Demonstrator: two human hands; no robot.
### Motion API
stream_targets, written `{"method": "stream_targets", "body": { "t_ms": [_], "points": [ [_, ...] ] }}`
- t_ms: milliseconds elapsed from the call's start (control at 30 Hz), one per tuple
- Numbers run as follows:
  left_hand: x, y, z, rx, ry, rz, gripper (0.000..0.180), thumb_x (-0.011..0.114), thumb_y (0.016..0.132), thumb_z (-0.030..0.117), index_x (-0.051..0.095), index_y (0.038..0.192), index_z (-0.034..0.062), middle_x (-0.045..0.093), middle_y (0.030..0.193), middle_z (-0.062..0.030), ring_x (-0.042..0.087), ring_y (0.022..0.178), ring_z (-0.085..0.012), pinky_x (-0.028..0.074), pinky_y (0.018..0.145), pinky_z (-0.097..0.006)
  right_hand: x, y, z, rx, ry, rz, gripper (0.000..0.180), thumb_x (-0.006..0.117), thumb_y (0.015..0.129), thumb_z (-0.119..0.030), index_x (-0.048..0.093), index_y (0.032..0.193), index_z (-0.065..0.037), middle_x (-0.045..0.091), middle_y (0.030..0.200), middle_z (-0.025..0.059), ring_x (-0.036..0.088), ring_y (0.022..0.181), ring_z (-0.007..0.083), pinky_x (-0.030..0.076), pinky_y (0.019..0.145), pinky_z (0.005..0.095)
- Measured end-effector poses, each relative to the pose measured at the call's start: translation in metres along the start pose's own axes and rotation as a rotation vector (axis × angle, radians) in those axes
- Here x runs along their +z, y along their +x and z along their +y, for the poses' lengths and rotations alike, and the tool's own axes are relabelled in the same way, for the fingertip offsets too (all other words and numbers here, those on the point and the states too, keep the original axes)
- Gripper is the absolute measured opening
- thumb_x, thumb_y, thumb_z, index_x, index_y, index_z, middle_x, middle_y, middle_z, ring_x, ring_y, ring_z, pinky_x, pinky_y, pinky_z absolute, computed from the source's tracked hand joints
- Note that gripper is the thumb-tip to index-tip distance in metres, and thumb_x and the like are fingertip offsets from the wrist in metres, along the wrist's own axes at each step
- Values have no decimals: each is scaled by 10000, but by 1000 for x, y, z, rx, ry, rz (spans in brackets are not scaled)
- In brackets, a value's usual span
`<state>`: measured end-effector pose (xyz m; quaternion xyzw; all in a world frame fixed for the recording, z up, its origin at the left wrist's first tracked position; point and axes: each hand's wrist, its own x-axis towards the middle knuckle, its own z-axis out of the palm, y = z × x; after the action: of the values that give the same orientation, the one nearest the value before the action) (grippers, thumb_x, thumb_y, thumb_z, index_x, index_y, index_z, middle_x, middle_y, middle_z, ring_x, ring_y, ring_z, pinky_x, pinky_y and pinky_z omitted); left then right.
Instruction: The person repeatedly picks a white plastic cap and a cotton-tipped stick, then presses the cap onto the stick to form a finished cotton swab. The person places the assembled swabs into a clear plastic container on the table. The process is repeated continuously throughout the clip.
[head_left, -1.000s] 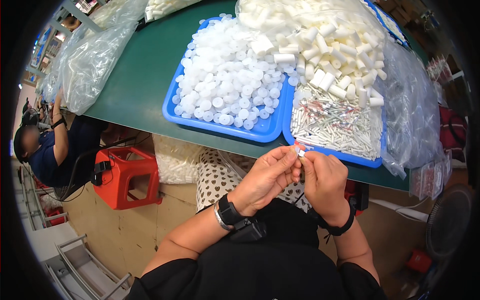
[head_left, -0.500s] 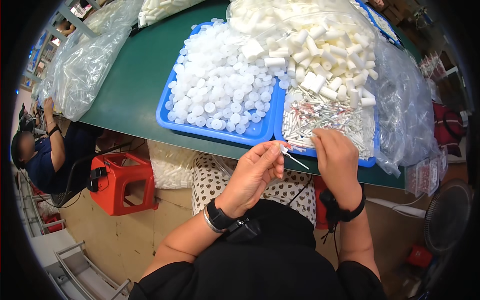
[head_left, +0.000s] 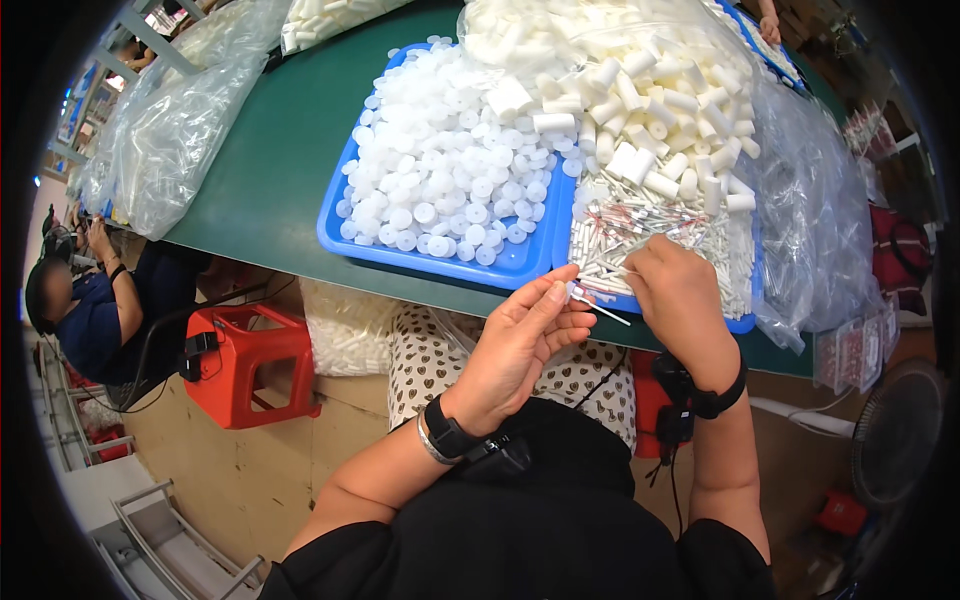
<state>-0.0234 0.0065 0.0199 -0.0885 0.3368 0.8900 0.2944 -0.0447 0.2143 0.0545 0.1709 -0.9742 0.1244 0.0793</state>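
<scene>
Green bench [head_left: 270, 150] ahead: left hand [head_left: 525, 335] pinches a thin stick [head_left: 598, 307] for assembly, right hand [head_left: 680, 300] closed, digging in the blue tray [head_left: 745, 322] for parts.

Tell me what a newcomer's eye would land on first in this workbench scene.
First come the two blue plastic trays on the green table: the left one heaped with round white plastic caps, the right one with white plastic tubes piled behind thin white sticks. At the table's near edge the left hand pinches one thin stick, while the right hand reaches into the stick pile.
</scene>
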Motion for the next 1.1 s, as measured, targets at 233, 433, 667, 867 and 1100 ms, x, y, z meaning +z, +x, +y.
{"method": "stream_targets", "body": {
  "t_ms": [233, 433, 667, 867, 1100],
  "points": [
    [1, 0, 10, 89, -24, 27, 410, 523, 1028, 233, 479, 1363, 1, 656, 1058, -105, 655, 979, -164, 540, 875, -282, -4, -8, -6, 116, 387, 200, 90, 662, 851, -34, 610, 924, -19, 620, 851, 121, 631, 762, 314, 492, 664, 379],
    [8, 3, 14, 134, -30, 41, 412, 520, 1028, 233, 458, 1363, 1, 652, 1078, -117, 655, 1032, -188, 547, 913, -303, -2, -29, -21, 204, 641, 177, 87, 655, 899, -45, 612, 962, -4, 667, 826, 126, 643, 686, 264, 490, 626, 343],
    [6, 6, 10, 129, -42, 52, 398, 518, 1029, 221, 463, 1352, -4, 650, 1083, -121, 657, 1038, -196, 548, 921, -305, -5, -27, -25, 93, 518, 266, 92, 683, 873, -30, 614, 930, -9, 672, 808, 120, 636, 667, 267, 481, 599, 344],
    [7, 5, 11, 143, -40, 49, 387, 516, 1029, 215, 463, 1342, -8, 649, 1081, -122, 654, 1043, -199, 546, 928, -305, -6, -26, -27, 68, 511, 272, 91, 685, 866, -24, 613, 920, -8, 668, 793, 115, 633, 659, 271, 479, 594, 354],
    [8, 4, 5, 121, 85, -5, 405, 505, 1033, 192, 461, 1383, -7, 627, 1212, -148, 638, 1076, -197, 525, 953, -311, -2, -25, -33, 104, 626, 194, 76, 631, 932, -71, 615, 958, -2, 651, 748, 83, 620, 608, 193, 473, 563, 306]
  ]
}}
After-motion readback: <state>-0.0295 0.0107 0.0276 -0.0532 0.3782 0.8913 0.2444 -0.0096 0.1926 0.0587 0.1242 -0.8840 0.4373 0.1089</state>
